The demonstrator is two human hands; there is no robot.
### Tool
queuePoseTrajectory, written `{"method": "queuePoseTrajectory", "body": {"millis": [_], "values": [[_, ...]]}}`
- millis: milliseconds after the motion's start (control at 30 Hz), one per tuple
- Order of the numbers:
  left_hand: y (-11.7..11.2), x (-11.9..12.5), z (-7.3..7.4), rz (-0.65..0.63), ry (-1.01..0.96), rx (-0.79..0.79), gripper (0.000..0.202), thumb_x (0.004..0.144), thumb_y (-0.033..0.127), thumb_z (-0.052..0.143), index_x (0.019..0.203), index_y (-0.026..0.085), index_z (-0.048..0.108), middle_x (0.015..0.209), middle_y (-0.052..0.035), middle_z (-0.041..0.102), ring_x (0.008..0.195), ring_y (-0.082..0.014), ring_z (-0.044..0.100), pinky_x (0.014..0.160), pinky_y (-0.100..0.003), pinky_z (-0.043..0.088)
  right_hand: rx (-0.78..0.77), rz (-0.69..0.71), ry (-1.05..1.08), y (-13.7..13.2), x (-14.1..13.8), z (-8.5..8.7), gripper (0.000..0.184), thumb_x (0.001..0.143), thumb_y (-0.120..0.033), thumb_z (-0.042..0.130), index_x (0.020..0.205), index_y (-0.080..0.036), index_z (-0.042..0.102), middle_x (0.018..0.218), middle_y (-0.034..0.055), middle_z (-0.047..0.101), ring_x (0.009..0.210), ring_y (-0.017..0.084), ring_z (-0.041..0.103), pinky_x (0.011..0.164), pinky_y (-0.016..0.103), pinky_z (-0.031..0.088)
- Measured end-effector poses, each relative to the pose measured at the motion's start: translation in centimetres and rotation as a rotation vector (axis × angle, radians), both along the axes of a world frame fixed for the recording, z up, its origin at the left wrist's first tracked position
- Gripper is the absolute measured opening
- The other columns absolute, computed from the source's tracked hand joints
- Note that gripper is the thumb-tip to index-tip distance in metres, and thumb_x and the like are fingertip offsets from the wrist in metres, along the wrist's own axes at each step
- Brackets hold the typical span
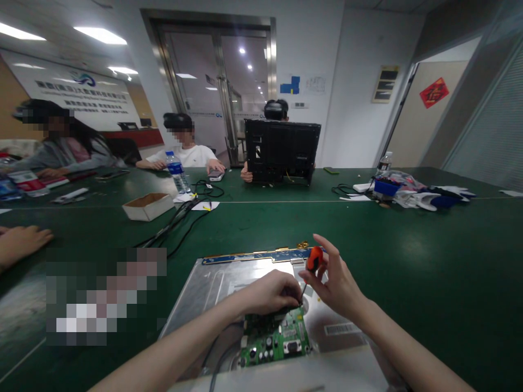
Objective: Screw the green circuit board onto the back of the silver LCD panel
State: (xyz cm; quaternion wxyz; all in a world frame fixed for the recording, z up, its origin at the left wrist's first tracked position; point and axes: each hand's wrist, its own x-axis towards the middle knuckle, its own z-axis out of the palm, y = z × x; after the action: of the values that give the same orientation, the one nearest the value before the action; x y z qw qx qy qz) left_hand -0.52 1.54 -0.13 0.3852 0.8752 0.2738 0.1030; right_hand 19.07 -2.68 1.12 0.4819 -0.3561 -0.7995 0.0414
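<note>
My right hand (337, 283) grips a screwdriver (314, 260) by its orange and black handle, with the index finger raised. The thin shaft points down to the upper right edge of a green circuit board (286, 333). Beside the tip, my left hand (277, 291) is closed, its fingers pinched together over the board's upper part; whatever they hold is hidden. The board lies on the silver metal back of a flat panel (196, 305). A narrow blue circuit strip (245, 257) runs along the panel's far edge.
Black cables (174, 220) run across the green table (429, 261) to the left, near a small open box (149, 208) and a water bottle (176, 173). Opposite, a person holds up a black monitor housing (281, 149). Bagged items (402, 185) lie at right. A co-worker's hand (24, 242) rests at left.
</note>
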Motion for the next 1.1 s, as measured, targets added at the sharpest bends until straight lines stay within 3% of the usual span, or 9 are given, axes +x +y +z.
{"method": "queuePoseTrajectory", "body": {"millis": [133, 467, 933, 1100], "values": [[-0.09, -0.11, 0.13, -0.003, -0.013, 0.006, 0.015, 0.08, 0.008, 0.066, 0.09, 0.016, 0.074, 0.086, -0.0011, 0.072, 0.078, -0.0163, 0.064, 0.072, -0.023, 0.045, 0.038, 0.024, -0.036, -0.12, 0.04, -0.12, 0.054, 0.097, -0.025, 0.049, 0.146, -0.025, 0.025, 0.079, -0.001, 0.06, 0.052, 0.012, 0.054, 0.047, 0.021, 0.045], [-0.23, -0.18, -0.06, -0.001, -0.032, 0.037, 0.019, 0.078, 0.004, 0.062, 0.089, 0.015, 0.072, 0.082, -0.0004, 0.071, 0.076, -0.0163, 0.063, 0.071, -0.023, 0.045, -0.028, 0.042, -0.085, -0.48, 0.3, -0.24, 0.064, 0.092, -0.017, 0.046, 0.15, -0.023, 0.02, 0.083, 0.0022, 0.063, 0.056, 0.013, 0.056, 0.054, 0.026, 0.049], [-0.17, -0.18, -0.13, 0.003, -0.024, 0.027, 0.019, 0.077, 0.004, 0.063, 0.089, 0.014, 0.074, 0.079, -0.0013, 0.07, 0.073, -0.0158, 0.063, 0.068, -0.023, 0.044, 0.148, 0.038, -0.052, -0.16, -0.23, 0.2, 0.057, 0.093, -0.017, 0.049, 0.145, -0.023, 0.026, 0.077, -0.0016, 0.061, 0.051, 0.011, 0.054, 0.046, 0.02, 0.045], [-0.14, -0.15, -0.27, 0.026, -0.028, 0.028, 0.018, 0.076, 0.005, 0.062, 0.087, 0.015, 0.073, 0.076, 0.0, 0.069, 0.071, -0.0153, 0.061, 0.068, -0.023, 0.044, 0.131, 0.036, -0.073, -0.42, -0.14, 0.41, 0.057, 0.093, -0.019, 0.048, 0.146, -0.022, 0.027, 0.078, -0.0005, 0.064, 0.052, 0.012, 0.055, 0.048, 0.022, 0.045]]}}
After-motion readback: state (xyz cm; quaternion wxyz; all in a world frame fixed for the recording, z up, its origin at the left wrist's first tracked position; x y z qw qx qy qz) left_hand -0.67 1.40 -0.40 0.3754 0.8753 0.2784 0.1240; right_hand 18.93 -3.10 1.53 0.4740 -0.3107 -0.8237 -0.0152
